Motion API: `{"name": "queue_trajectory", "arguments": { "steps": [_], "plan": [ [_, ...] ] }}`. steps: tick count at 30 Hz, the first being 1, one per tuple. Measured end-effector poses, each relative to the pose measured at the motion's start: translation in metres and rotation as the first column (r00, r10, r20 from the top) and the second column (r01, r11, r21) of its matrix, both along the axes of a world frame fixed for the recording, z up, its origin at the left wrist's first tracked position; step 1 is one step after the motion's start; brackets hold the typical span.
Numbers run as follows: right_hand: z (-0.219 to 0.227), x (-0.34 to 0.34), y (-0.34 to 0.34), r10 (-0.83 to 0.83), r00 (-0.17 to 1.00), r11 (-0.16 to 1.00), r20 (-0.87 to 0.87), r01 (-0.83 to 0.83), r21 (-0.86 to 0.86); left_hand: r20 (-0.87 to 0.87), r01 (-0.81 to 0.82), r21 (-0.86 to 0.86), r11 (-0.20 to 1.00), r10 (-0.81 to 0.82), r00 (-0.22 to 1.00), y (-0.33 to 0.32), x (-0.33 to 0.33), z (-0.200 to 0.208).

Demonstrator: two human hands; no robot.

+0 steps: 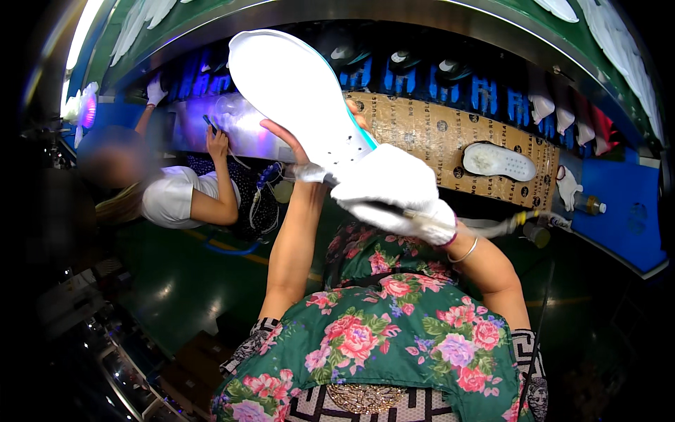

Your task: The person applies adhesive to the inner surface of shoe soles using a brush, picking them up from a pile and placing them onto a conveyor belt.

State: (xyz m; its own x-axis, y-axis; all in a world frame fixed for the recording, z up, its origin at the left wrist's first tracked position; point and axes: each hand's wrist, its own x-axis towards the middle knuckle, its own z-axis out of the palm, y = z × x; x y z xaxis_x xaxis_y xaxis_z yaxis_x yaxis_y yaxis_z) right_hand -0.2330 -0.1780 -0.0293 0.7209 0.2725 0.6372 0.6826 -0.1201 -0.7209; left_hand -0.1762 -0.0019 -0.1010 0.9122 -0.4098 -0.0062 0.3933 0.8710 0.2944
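Bare left hand (301, 150) gripping white sole (288, 77), gloved right hand (397, 184) clasping brush-like tool (309, 172) by its near end; tug on hose (494, 228) trailing right could smear sole.

In the grip of left hand (291, 138) shoe sole (295, 84), to the right of this grip second sole (499, 162) on cardboard (415, 126), beyond it shoes (401, 57), to the left co-worker (172, 198)

A white, teal-edged sole (294, 83) slants in midair.
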Motion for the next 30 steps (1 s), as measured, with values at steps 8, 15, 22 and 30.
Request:
{"name": "queue_trajectory", "arguments": {
  "steps": [8, 15, 22, 30],
  "plan": [
    [-0.001, 0.001, -0.001, 0.042, 0.999, 0.998, -0.025, -0.044, -0.05, 0.075, -0.019, -0.076, 0.997, 0.025, 0.997, 0.006, 0.027, -0.003],
    [-0.012, 0.005, -0.001, 0.005, 1.0, 0.999, 0.0, -0.005, -0.051, 0.156, -0.058, -0.074, 0.996, 0.069, 0.985, 0.01, 0.046, -0.011],
    [-0.021, 0.014, -0.004, -0.111, 0.994, 0.987, 0.008, 0.111, -0.113, 0.137, 0.092, 0.041, 0.995, -0.096, 0.986, 0.024, 0.06, -0.012],
    [-0.012, 0.016, -0.007, 0.075, 0.96, 0.997, -0.269, -0.064, 0.05, 0.189, 0.344, 0.213, 0.914, -0.384, 0.904, 0.032, 0.089, -0.012]
  ]
}}
